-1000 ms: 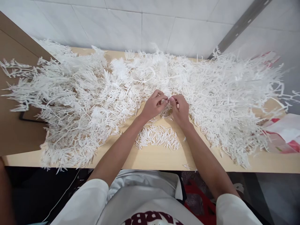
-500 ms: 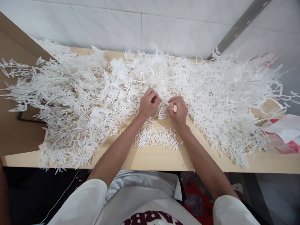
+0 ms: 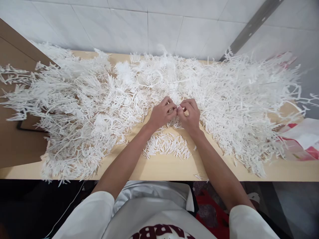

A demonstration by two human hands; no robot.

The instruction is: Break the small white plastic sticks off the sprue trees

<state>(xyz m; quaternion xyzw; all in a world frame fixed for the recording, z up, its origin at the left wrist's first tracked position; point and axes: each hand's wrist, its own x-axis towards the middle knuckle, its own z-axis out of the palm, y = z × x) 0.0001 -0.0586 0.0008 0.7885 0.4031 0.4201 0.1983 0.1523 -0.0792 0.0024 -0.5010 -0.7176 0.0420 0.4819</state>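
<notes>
My left hand [image 3: 163,113] and my right hand [image 3: 189,114] meet fingertip to fingertip above the table. Both are closed in a pinch around a small white piece, mostly hidden by the fingers. A wide heap of white branching plastic sprigs [image 3: 107,96] lies behind and on both sides of the hands. Closer to my body, between the forearms, is a low pile of short loose white sticks [image 3: 166,146].
A cardboard box [image 3: 22,146] stands at the left end of the wooden table [image 3: 159,171]. On the right lies a red and white plastic bag [image 3: 301,139]. A tiled wall [image 3: 164,30] and a slanting metal post [image 3: 251,30] rise behind the heap.
My left hand has moved right, toward my right hand, and their fingertips now touch. The gap between them has closed. The heap looks the same.
</notes>
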